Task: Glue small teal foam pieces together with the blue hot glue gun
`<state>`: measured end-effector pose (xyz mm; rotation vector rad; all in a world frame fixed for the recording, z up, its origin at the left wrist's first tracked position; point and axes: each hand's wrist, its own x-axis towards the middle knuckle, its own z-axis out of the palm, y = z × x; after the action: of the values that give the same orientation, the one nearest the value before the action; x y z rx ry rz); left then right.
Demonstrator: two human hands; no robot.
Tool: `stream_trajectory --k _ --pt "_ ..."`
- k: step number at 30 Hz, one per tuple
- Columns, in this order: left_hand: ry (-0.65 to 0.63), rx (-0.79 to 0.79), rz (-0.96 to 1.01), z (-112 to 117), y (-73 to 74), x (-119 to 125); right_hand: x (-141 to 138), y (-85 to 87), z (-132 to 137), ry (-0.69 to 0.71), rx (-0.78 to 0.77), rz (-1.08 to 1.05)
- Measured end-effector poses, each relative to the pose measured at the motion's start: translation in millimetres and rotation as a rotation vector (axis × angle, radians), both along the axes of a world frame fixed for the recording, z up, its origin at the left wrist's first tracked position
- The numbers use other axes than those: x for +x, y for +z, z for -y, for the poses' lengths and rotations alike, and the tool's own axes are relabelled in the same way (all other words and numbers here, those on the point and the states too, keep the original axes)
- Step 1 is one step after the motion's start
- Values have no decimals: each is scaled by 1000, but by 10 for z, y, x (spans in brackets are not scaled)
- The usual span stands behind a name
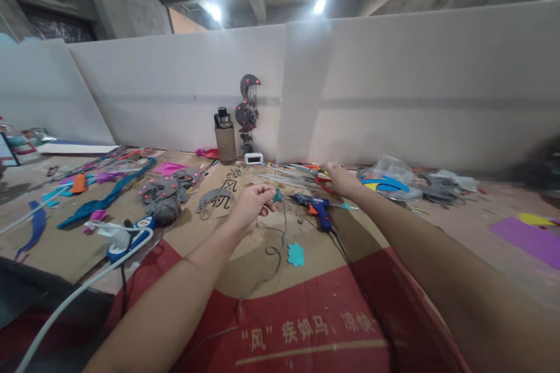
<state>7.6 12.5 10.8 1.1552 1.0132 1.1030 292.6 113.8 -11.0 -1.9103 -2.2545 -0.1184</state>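
My left hand pinches a small teal piece between thumb and fingertips, above the cardboard. A grey yarn trails down below it and curls toward me. Farther back, my right hand has its fingers closed at the red handles of scissors; the hand partly hides them. Between the hands lies a blue hot glue gun with an orange trigger, its cord running toward me. A turquoise scalloped cutout rests flat in front of it.
Grey yarn and felt pieces lie left, near a blue-and-white power strip. A bottle and a small white device stand by the white partition, where a grey moon-shaped hanging is. Purple sheet lies right.
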Motion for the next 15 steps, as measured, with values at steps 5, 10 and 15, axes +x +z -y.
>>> stream_trajectory --k 5,10,15 --pt "17 -59 60 18 86 4 -20 159 216 -96 191 -187" --pt "34 -61 56 4 85 10 -37 253 217 -150 155 -254" --pt "59 -50 55 -36 43 -4 -21 135 149 -135 122 -272"
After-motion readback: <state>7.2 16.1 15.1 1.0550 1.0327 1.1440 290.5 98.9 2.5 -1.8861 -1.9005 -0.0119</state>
